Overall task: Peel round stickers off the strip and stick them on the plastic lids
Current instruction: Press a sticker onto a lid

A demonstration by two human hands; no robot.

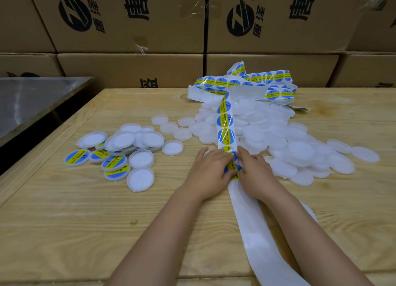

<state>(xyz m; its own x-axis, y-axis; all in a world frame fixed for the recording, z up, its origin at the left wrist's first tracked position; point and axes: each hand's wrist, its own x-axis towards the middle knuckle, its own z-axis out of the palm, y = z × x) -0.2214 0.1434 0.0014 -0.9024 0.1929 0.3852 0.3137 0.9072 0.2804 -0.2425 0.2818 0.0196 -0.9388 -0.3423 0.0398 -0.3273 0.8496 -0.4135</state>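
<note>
One sticker strip (226, 123) ran from a tangled coil at the far side of the table, over the heap of bare lids (295, 148), down to your hands. Three whole stickers counted on that run, a fourth partly covered. Your left hand (211, 171) and right hand (256, 173) met over the strip, fingers curled, both pinching it at one sticker (232, 168) between the fingertips. Bare backing (257, 232) trailed between your forearms.

Left group: four labelled lids (113, 162) plainly visible, a fifth half hidden, among upturned plain ones. Bare heap too overlapped to count.

Wooden table (64, 221) beneath; cardboard boxes (128, 18) stacked behind; metal surface (32, 99) far left.
</note>
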